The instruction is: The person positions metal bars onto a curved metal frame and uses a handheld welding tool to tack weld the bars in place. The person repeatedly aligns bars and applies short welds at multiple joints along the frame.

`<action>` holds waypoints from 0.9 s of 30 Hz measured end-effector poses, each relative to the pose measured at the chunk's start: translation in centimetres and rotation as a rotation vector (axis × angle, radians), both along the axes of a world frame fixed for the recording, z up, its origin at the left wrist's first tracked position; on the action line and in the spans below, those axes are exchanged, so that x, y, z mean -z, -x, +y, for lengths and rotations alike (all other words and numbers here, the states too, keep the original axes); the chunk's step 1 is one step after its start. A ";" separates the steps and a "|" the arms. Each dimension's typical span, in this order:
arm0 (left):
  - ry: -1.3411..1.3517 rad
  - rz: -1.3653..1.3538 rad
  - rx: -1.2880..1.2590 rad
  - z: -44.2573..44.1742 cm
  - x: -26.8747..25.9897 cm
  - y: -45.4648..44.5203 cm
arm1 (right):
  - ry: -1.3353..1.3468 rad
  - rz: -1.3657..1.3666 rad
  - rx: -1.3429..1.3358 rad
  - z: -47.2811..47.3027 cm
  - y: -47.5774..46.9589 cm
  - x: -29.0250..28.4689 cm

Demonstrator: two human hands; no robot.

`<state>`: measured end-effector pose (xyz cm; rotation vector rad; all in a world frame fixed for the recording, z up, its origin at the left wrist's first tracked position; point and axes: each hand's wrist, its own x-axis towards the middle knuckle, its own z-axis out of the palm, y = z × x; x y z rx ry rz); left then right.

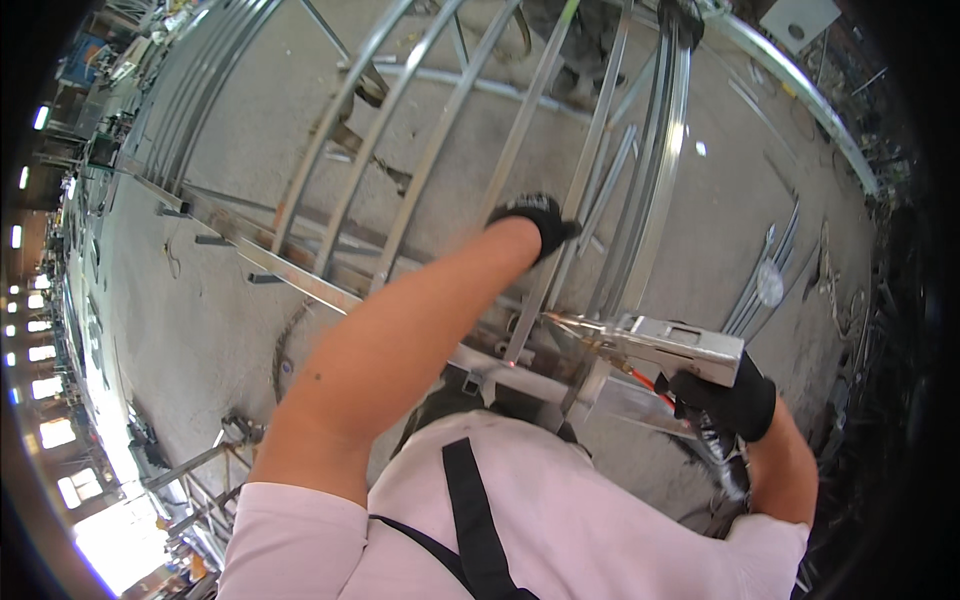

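Observation:
My right hand (727,397), in a black glove, grips a silver handheld laser welding gun (679,346). Its copper-coloured nozzle points left, close to a square metal tube (531,322). A small red light spot falls where that tube meets the front rail (525,381). A red hose (651,386) runs beneath the gun. My left hand (531,217), also black-gloved, reaches over the parallel tubes near the same tube. Its fingers are mostly hidden, so whether it grips the tube cannot be told.
Another person's gloved hand (681,24) is at the far ends of the bundled tubes (649,165); their dark trousers (589,34) show behind the frame. Loose metal tubes (765,277) lie on the concrete floor (697,232) at right. More long tubes (199,97) rest at left.

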<state>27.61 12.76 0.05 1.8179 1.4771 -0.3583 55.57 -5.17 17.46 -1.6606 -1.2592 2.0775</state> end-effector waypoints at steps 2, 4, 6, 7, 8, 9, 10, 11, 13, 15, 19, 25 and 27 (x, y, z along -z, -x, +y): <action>-0.056 -0.030 -0.053 -1.4 -1.6 0.5 | -0.071 -0.061 0.136 -1.4 -0.1 -1.2; -0.295 -0.173 -0.086 -4.5 -3.0 2.0 | -0.168 -0.091 0.307 -3.4 0.0 -2.0; -0.531 -0.324 -0.042 -8.0 -4.1 4.8 | -0.281 -0.093 0.507 -5.6 0.2 -2.3; -0.563 -0.368 0.005 -9.7 -4.6 6.7 | -0.335 -0.092 0.610 -6.9 0.3 -2.5; -0.616 -0.407 0.022 -11.6 -4.9 8.5 | -0.397 -0.128 0.676 -7.6 0.5 -2.1; -0.704 -0.457 0.041 -13.6 -5.2 10.4 | -0.438 -0.145 0.725 -8.4 0.6 -1.9; -0.686 -0.450 0.023 -15.5 -5.4 12.2 | -0.480 -0.162 0.773 -9.0 0.7 -1.7; -0.706 -0.454 0.009 -17.2 -5.6 13.9 | -0.524 -0.159 0.825 -9.5 0.7 -1.4; -0.850 -0.540 0.014 -20.3 -5.7 16.7 | -0.596 -0.176 0.907 -9.8 0.8 -0.5; -0.913 -0.476 0.008 -22.8 -5.6 18.9 | -0.616 -0.124 1.005 -9.5 0.7 0.8; -0.996 -0.524 0.046 -25.5 -5.5 22.3 | -0.569 -0.142 1.091 -6.8 -0.9 5.6; -1.010 -0.414 0.085 -28.0 -6.1 26.9 | -0.574 -0.437 0.913 1.0 -7.1 17.2; -1.021 -0.376 0.073 -28.5 -5.9 28.3 | -0.456 -0.408 0.847 2.8 -8.8 20.9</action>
